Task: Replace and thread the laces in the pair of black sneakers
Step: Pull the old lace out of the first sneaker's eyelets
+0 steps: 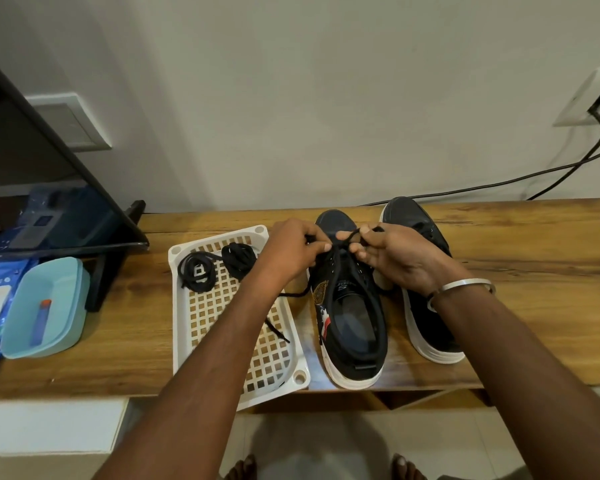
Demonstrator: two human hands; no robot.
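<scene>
Between both hands: black lace (340, 242), pinched by left hand (293, 249) and right hand (388, 258) over near sneaker (349, 306) toe eyelets. Threading under way; next likely calls for crossing ends upward.

A wooden tabletop (499, 265) stands against a pale wall; on it, left of middle, lies a white lattice tray (201, 327), its near corner jutting past the front edge. Just right of the tray stand two black sneakers (352, 327) with white soles, side by side, toes toward the wall; at the far left sit a pale blue tub (44, 306) and the black foot of a screen (104, 271).
</scene>
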